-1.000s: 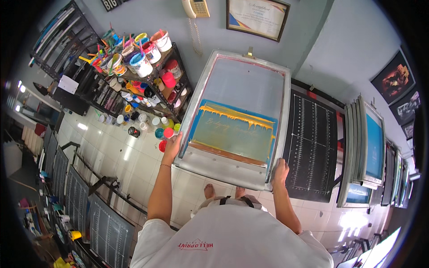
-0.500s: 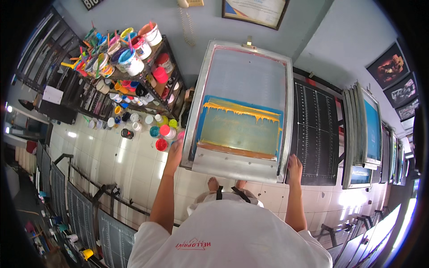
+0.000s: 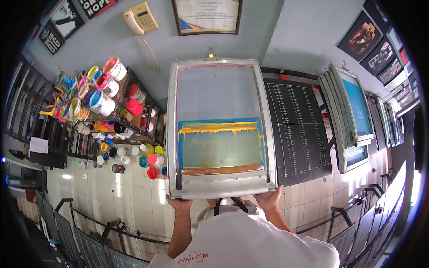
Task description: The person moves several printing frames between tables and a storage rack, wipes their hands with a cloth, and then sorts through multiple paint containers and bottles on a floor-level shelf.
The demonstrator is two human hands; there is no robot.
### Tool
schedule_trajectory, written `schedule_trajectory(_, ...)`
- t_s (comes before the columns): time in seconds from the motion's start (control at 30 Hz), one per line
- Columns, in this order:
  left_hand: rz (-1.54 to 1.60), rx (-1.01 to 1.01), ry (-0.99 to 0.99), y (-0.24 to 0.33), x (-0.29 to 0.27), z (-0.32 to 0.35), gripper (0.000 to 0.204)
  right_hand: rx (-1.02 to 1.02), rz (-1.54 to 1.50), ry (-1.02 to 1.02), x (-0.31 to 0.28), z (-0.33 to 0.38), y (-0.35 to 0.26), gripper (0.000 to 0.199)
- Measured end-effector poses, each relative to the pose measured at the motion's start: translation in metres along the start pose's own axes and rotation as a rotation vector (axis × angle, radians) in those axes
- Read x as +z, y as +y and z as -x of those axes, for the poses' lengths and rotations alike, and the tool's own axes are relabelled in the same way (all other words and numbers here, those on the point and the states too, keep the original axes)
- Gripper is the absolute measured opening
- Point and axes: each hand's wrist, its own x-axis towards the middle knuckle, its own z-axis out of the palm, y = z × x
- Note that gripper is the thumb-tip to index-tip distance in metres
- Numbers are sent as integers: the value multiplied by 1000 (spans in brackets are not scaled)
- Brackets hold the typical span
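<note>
Screen-print frame is gripped at near edge by left hand and right hand; paint pots seen left.

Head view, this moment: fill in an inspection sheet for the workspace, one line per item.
Surface: white tiled floor.
Job's things: aluminium-framed printing screen, held upright, with a blue panel and dripped yellow ink.
Clutter: paint pots on the floor; paint tubs on a black shelf.
Grippers: left hand and right hand grip the screen's bottom edge.
Cables: coiled cord of the wall telephone.
Surroundings: framed certificate; more screens leaning on the right.
</note>
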Motion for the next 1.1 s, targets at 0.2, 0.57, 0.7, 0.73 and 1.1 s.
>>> schedule_trajectory(0.2,-44,-17,-4,0,14,-10,53,-50,-1,15,3,-6,2,82)
schedule_trajectory(0.57,-21,105,95,9,15,-46,48,-35,35,3,16,-24,12,84)
schedule_trajectory(0.7,-48,98,87,11,24,-47,48,-46,33,50,21,-30,13,88)
schedule_trajectory(0.73,-54,87,88,10,27,-45,48,-44,16,63,19,-31,12,89)
schedule_trajectory(1.1,-136,-34,-288,38,-10,-27,60,-143,73,49,27,-36,36,97)
